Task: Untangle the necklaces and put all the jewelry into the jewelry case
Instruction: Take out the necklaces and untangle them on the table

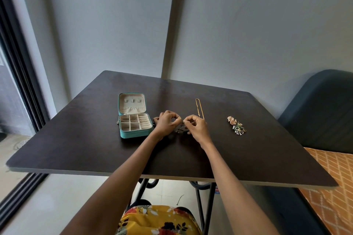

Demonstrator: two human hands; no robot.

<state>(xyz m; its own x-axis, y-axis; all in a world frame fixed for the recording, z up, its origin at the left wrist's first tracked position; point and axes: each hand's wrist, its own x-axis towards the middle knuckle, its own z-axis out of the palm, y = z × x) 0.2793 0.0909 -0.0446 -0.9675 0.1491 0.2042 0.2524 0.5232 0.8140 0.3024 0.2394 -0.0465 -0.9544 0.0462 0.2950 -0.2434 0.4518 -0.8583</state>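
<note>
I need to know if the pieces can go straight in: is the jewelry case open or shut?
Open. The jewelry case lies on the table with its lid tilted back, showing its cream compartments.

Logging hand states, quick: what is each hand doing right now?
Left hand: fingers curled, pinching the dark tangled necklace.
Right hand: fingers curled, pinching the same necklace from the other side.

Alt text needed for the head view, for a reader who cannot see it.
Both hands, left and right, pinch a dark tangled necklace over a dark table. An open teal case lies left of them; a gold chain and a jewelry pile lie to the right.
</note>
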